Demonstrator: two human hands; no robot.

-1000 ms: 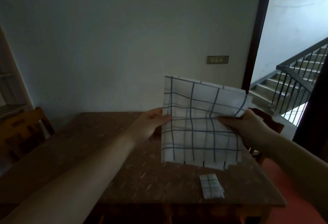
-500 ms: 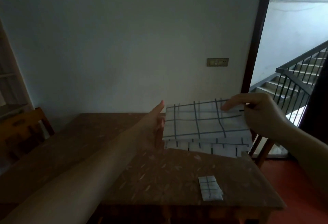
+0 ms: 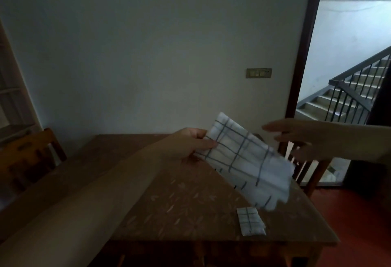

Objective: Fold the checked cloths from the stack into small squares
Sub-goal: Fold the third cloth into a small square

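Observation:
A white cloth with blue checks (image 3: 245, 160), folded in half, hangs in the air over the far right of the brown table (image 3: 169, 207). My left hand (image 3: 188, 144) pinches its upper left edge, and the free end droops down to the right, blurred. My right hand (image 3: 296, 135) hovers just right of the cloth with fingers spread, touching nothing. A small folded checked square (image 3: 250, 224) lies flat near the table's front right corner. No stack of cloths is in view.
A wooden chair (image 3: 27, 160) stands at the table's left side, and another chair (image 3: 304, 167) sits behind the right edge. An open doorway (image 3: 347, 76) at right leads to a staircase with a dark railing. A switch plate (image 3: 259, 73) is on the wall.
The cloth went from held open with both hands to folded in half. My right hand has let go and moved right; the cloth now swings down from my left hand alone.

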